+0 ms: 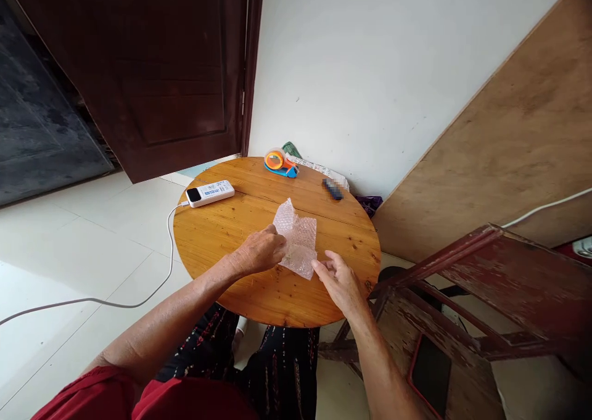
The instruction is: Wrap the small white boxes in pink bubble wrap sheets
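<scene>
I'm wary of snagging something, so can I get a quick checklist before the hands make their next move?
1. Left hand gripping the bubble wrap: ok.
2. Right hand closed on the wrap: not ok; fingers spread at its edge.
3. Wrap smooth: not ok; it looks creased.
4. Cable clear of the wrap: ok, off left.
5. Tape dispenser clear of both hands: ok, near the table's far edge.
</scene>
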Motion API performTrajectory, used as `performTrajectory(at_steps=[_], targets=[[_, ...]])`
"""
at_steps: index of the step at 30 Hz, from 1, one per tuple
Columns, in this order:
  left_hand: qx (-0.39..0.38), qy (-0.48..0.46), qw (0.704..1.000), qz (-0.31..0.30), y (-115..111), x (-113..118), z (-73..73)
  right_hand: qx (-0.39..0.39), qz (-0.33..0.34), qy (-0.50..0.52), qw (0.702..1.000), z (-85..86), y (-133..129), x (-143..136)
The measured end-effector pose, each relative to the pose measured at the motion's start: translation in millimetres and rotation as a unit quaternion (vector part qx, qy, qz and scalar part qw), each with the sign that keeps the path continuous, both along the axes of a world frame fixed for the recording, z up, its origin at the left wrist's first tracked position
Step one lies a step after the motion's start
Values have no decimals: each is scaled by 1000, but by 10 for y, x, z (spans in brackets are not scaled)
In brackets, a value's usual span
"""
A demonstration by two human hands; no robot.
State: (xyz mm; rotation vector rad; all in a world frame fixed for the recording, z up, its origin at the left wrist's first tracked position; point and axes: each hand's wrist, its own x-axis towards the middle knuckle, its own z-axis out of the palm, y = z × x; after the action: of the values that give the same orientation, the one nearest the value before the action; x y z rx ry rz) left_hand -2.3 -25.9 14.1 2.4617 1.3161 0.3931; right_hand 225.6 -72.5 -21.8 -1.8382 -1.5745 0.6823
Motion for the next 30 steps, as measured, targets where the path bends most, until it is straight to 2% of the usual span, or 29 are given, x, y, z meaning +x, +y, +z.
performTrajectory(at_steps=[3, 7, 10, 13, 18, 23, 30], targets=[[24, -4, 1000, 2, 15, 2, -53, -16, -5, 6, 1000, -4, 81, -115], [57, -40, 998, 7, 48, 12, -143, 10, -18, 4, 1000, -97, 236, -239], [49, -42, 998, 20, 33, 43, -175, 35, -20, 62, 997, -204, 315, -282], [53, -13, 998, 20, -8, 76, -144, 67, -22, 129, 989, -245, 349, -322], [57, 29, 998, 19, -27, 100, -28, 84, -12, 206, 975, -164, 370, -428], [8, 43, 999, -9, 12, 108, 56, 73, -24, 308, 948, -70, 374, -539], [-19, 39, 999, -20, 19, 112, 85, 30, -26, 344, 938, 66, 374, -688]])
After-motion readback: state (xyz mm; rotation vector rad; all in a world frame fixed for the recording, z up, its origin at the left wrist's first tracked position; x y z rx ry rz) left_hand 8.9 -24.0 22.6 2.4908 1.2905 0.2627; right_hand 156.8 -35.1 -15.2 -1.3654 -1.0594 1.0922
